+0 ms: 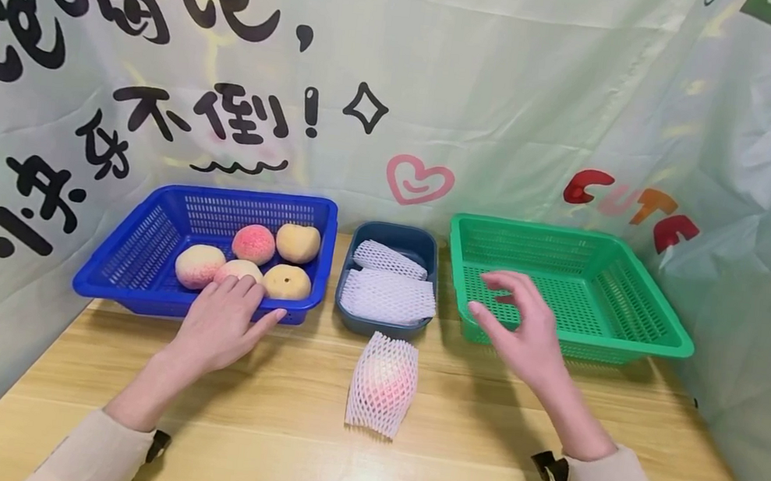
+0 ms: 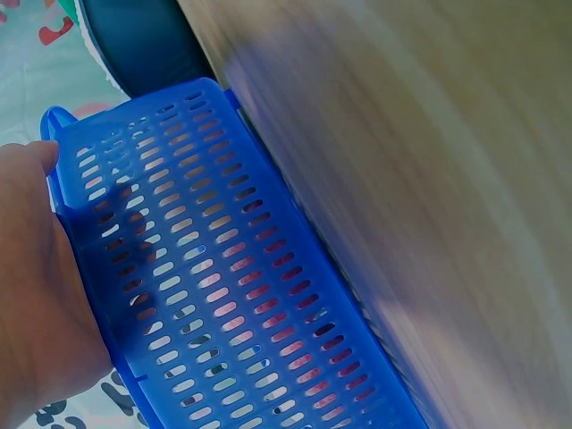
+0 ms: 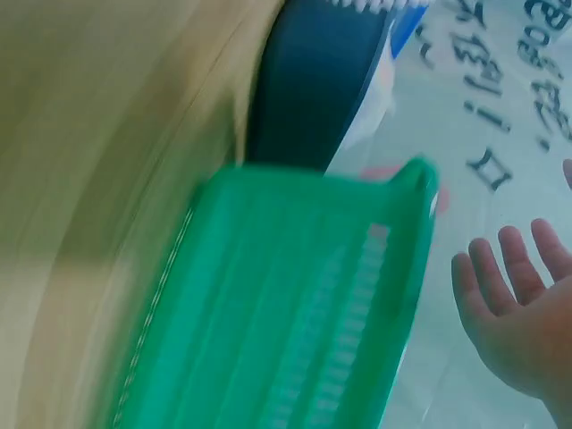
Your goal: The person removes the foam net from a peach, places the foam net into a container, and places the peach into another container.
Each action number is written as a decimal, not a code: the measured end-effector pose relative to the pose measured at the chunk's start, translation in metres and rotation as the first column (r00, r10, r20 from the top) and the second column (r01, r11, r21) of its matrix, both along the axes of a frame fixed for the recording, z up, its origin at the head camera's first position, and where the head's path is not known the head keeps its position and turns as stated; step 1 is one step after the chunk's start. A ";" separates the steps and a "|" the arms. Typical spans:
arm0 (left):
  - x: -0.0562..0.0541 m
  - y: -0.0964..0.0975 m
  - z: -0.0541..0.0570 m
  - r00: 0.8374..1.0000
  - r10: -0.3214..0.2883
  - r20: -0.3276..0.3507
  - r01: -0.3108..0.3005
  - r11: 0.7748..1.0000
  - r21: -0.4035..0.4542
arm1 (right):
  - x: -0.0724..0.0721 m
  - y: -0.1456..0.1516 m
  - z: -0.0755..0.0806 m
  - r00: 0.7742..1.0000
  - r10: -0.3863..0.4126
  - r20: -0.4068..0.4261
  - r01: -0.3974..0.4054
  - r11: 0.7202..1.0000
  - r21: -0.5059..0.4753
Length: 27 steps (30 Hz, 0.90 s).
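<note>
In the head view my left hand [image 1: 221, 325] reaches over the front rim of the blue basket [image 1: 119, 287], its fingers at a pale pink peach [image 1: 241, 268] and its thumb out by the rim. Other peaches lie around it: a white-and-pink one [image 1: 199, 266], a deep pink one [image 1: 253, 244] and two yellowish ones [image 1: 297, 244]. My right hand [image 1: 524, 329] hovers at the near left corner of the green basket [image 1: 628, 344], fingers spread from the thumb, holding nothing. Between the hands, a pinkish peach in a white foam net [image 1: 383, 385] lies on the table.
A dark blue bin [image 1: 349, 319] stands between the two baskets, with white foam net sleeves [image 1: 388, 297] inside. All rest on a wooden table [image 1: 265, 447]. A printed cloth [image 1: 514, 89] hangs behind and along the sides.
</note>
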<state>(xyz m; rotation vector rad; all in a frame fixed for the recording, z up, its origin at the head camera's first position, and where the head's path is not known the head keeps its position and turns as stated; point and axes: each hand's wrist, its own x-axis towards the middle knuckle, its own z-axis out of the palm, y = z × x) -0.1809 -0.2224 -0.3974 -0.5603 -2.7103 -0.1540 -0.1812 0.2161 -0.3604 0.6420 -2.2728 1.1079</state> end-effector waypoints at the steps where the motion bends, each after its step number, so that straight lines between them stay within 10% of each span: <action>1: 0.000 0.000 0.000 1.000 0.001 0.001 -0.001 1.000 0.000 | -0.001 0.004 0.000 0.999 -0.030 -0.013 0.030 0.999 0.015; 9: 0.000 0.000 0.001 1.000 0.007 0.011 -0.007 1.000 -0.001 | -0.002 0.040 -0.010 0.979 -0.200 0.046 0.182 0.949 0.257; 27: 0.000 0.000 0.001 1.000 0.011 0.023 -0.011 1.000 0.001 | -0.005 0.075 -0.022 0.939 -0.321 0.122 0.183 0.769 0.613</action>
